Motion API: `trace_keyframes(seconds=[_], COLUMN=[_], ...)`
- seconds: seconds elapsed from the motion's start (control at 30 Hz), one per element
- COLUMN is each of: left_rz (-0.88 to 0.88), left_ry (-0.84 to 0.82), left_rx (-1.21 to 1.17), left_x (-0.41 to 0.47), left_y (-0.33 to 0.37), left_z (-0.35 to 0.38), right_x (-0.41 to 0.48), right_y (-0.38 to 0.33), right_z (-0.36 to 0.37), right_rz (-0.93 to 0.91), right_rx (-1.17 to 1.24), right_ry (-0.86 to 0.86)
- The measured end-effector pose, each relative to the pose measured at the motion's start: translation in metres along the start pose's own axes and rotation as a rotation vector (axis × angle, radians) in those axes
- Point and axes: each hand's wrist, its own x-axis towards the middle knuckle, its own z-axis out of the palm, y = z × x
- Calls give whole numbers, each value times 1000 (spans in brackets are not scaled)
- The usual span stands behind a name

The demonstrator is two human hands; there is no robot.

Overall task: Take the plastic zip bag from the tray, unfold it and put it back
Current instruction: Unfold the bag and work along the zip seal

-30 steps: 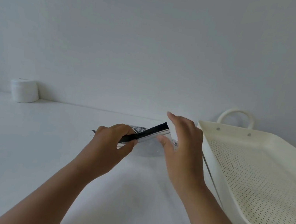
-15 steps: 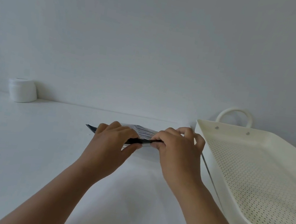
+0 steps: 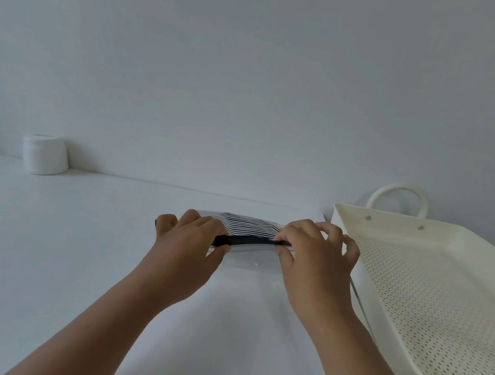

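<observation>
A clear plastic zip bag (image 3: 252, 230) with a black zip strip and a black-and-white striped panel lies low over the white table, between my hands. My left hand (image 3: 189, 239) pinches the left end of the black strip. My right hand (image 3: 313, 256) pinches the strip's right end, fingers curled over it. Part of the bag is hidden behind both hands. The cream perforated tray (image 3: 401, 231) with a loop handle stands to the right, nothing visible inside it.
A white round jar (image 3: 45, 155) sits at the back left by the wall. The white table (image 3: 35, 251) stretches left and toward me. The tray's near wall lies just right of my right wrist.
The black strip, raised at an angle a second ago, has come down nearly flat. My right hand went from open fingers to a pinch on the bag. Both hands moved slightly apart.
</observation>
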Motion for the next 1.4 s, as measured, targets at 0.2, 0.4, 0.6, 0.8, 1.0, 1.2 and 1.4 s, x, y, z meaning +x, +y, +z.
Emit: trace_keyframes(seconds=[0.2, 0.4, 0.6, 0.8, 1.0, 1.2, 1.4], left_rz=[69, 85, 51, 26, 51, 22, -17], left_ry=[7, 0, 3, 43, 13, -10, -61], left_rx=[-17, -5, 7, -15, -59, -171, -212], left_x=[0, 1, 1, 1, 0, 0, 0], left_y=[12, 12, 2, -6, -3, -2, -4], left_z=[3, 3, 1, -5, -9, -16, -23], right_x=[-3, -2, 0, 1, -6, -4, -6], right_y=[-21, -12, -3, -1, -13, -15, -18], right_z=[5, 9, 9, 7, 11, 12, 11], right_rz=[-191, -141, -81, -37, -126, -125, -119], right_rx=[-20, 5, 20, 42, 28, 60, 82], right_ry=[-8, -10, 32, 43, -72, -33, -19])
